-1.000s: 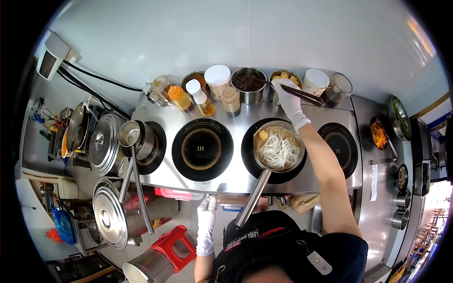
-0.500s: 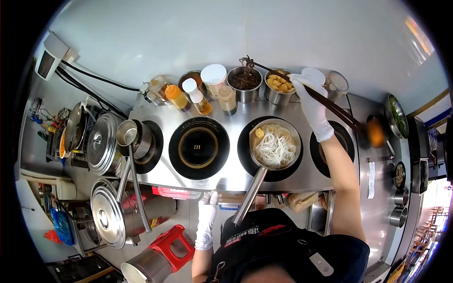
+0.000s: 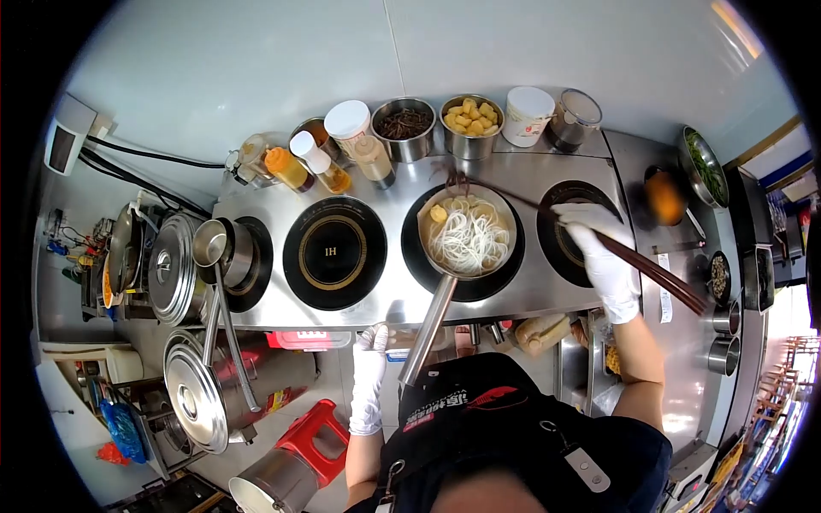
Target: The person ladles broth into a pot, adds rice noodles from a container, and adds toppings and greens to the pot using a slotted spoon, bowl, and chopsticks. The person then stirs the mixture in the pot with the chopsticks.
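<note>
Chopsticks [image 3: 647,267] sit gripped in the right hand [image 3: 597,235]; left hand [image 3: 370,363], fingers [image 3: 375,335] seemingly curled, hold unclear.

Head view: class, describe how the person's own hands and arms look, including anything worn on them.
The left hand and right hand both wear white gloves with wrinkled cuffs that run past the wrists. Beyond its glove, the right forearm is bare up to a dark short sleeve.
</note>
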